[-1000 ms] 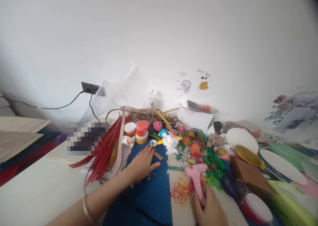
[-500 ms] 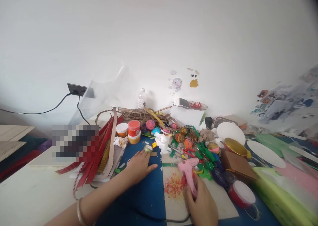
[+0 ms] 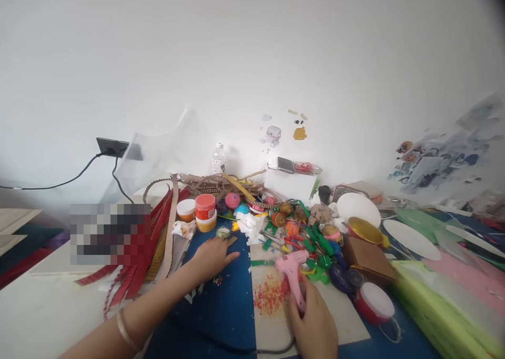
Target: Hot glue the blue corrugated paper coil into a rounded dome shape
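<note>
Right hand [image 3: 315, 321] wrapped around the pink glue gun [image 3: 295, 279]; left hand [image 3: 213, 258] spread out near a roll of tape.
Through the head camera I see the glue gun held upright over a pale board [image 3: 347, 322], with red and yellow specks [image 3: 269, 296] just left of it. The roll of tape [image 3: 223, 233] is left of the gun and farther back, right at my left fingertips; I cannot tell whether they touch it. Crumpled tissue [image 3: 251, 226] sits behind the gun to its left, stacked jars [image 3: 205, 212] well beyond, and a brown box [image 3: 365, 259] to its right.
</note>
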A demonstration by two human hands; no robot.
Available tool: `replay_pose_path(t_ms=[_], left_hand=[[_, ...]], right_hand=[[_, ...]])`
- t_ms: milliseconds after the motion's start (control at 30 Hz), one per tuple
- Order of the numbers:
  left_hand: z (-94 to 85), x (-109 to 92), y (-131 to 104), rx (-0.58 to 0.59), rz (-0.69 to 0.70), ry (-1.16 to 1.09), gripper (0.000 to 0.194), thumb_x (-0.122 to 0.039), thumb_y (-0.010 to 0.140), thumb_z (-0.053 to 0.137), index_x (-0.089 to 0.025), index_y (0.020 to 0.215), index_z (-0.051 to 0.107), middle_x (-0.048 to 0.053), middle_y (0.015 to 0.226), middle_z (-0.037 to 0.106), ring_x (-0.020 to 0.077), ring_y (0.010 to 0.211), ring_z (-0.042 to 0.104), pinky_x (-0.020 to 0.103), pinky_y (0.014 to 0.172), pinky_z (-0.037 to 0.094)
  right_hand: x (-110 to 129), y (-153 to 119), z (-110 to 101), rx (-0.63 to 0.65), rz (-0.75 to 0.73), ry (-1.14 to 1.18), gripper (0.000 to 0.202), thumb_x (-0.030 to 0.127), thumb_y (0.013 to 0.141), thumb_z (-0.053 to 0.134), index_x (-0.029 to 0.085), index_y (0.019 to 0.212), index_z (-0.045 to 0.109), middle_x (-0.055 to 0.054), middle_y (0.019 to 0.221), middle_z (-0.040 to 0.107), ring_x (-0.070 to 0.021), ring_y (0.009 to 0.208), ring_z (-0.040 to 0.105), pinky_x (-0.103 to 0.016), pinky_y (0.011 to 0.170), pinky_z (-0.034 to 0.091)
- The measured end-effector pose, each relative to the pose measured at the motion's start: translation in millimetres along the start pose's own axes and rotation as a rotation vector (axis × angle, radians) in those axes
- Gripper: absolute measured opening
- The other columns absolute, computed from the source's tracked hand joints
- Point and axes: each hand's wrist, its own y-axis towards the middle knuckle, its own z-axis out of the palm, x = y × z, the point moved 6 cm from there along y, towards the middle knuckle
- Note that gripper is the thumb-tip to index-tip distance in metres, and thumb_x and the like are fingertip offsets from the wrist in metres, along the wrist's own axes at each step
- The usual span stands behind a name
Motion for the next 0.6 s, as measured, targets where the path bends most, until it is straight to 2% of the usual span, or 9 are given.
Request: replay_pose_path(t_ms=[100, 167, 300, 433, 600], left_hand=[[0.8, 5, 9, -0.008, -0.008, 0.015, 0.050, -0.050, 0.086, 0.038, -0.018, 0.121, 0.052, 0.015, 0.123, 0.057, 0.0298, 0.116, 0.050, 0.039, 0.095, 0.037], [1.9, 9, 20, -0.019, -0.049, 0.023, 0.054, -0.050, 0.085, 0.039, -0.011, 0.120, 0.052, 0.020, 0.127, 0.053, 0.0330, 0.121, 0.044, 0.042, 0.098, 0.035], [5.3, 16, 38, -0.012, -0.111, 0.013, 0.058, -0.047, 0.087, 0.034, -0.002, 0.122, 0.048, 0.026, 0.124, 0.053, 0.0339, 0.117, 0.048, 0.042, 0.093, 0.039], [7.4, 21, 39, 0.004, -0.094, -0.005, 0.058, -0.049, 0.087, 0.033, -0.005, 0.123, 0.048, 0.022, 0.127, 0.052, 0.0310, 0.120, 0.047, 0.039, 0.096, 0.038], [10.2, 24, 38, 0.016, -0.067, -0.024, 0.058, -0.048, 0.087, 0.032, -0.007, 0.127, 0.044, 0.020, 0.136, 0.044, 0.0286, 0.127, 0.039, 0.038, 0.101, 0.033]], right_hand=[[1, 0, -2, -0.022, -0.001, 0.006, 0.049, 0.039, 0.083, 0.040, 0.011, 0.121, 0.049, -0.014, 0.116, 0.061, -0.0269, 0.099, 0.061, -0.035, 0.076, 0.050], [2, 0, -3, -0.037, 0.000, 0.008, 0.049, 0.039, 0.083, 0.039, 0.010, 0.120, 0.049, -0.015, 0.115, 0.061, -0.0277, 0.099, 0.061, -0.036, 0.076, 0.050], [4, -1, -4, -0.063, -0.001, -0.006, 0.047, 0.039, 0.082, 0.041, 0.011, 0.119, 0.051, -0.015, 0.113, 0.063, -0.0282, 0.099, 0.061, -0.036, 0.075, 0.050], [4, 0, -5, -0.065, 0.002, -0.007, 0.045, 0.037, 0.082, 0.042, 0.013, 0.120, 0.050, -0.014, 0.111, 0.064, -0.0275, 0.096, 0.063, -0.035, 0.073, 0.051], [4, -1, -5, -0.051, 0.008, -0.010, 0.046, 0.038, 0.082, 0.042, 0.012, 0.120, 0.050, -0.014, 0.114, 0.062, -0.0282, 0.098, 0.062, -0.036, 0.074, 0.050]])
